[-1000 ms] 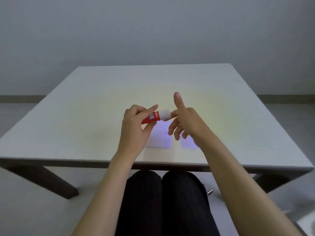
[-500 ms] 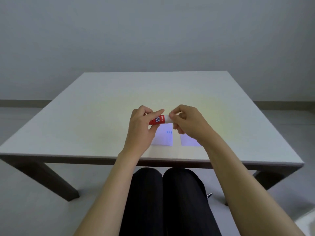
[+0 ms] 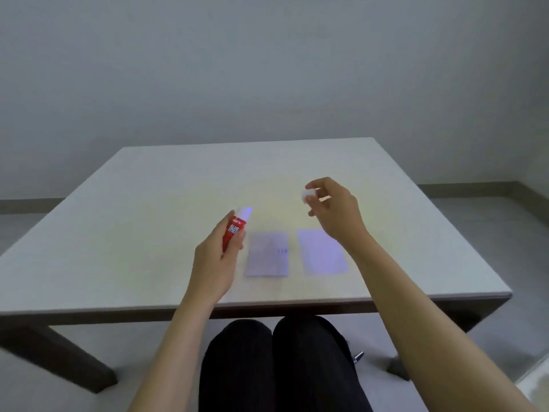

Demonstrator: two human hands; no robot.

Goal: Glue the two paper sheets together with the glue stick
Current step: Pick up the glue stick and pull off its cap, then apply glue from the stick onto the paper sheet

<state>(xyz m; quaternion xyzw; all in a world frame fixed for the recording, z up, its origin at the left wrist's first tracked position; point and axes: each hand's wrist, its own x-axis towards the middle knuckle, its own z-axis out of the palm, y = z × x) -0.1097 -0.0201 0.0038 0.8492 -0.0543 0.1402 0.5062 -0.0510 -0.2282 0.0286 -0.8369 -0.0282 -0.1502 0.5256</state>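
— Where the pale, square-topped table (image 3: 148,203) ends nearest the person, how much lies close to that front edge?

— Two small pale lilac paper sheets lie flat there, side by side with a narrow strip of bare tabletop between them; the left paper sheet (image 3: 267,253) carries some faint blue marks near its right side; the right paper sheet (image 3: 322,251) is plain, and its upper right corner is hidden under the wrist; both sit short of the front edge, well in from the side edges

— And the room around them?

— Wide bare tabletop stretches beyond the sheets to the far edge, and out to the left and right as well; behind stands a plain grey wall (image 3: 267,69); below the front edge show the person's dark-trousered knees (image 3: 279,367)

— What has the left hand got?

— The left hand (image 3: 215,263) is curled round a red glue stick with white lettering (image 3: 233,233), thumb along one side and fingers wrapped behind; the stick tilts up and away, its pale uncapped tip bare above the hand; it hangs over the table just left of the left sheet, touching neither sheet

— The right hand?

— The right hand (image 3: 335,212) is raised above the table beyond the right sheet, fingers bent in a loose pinch; thumb and fingertips nip a small white cap (image 3: 307,195), clear of the glue stick and well apart from it
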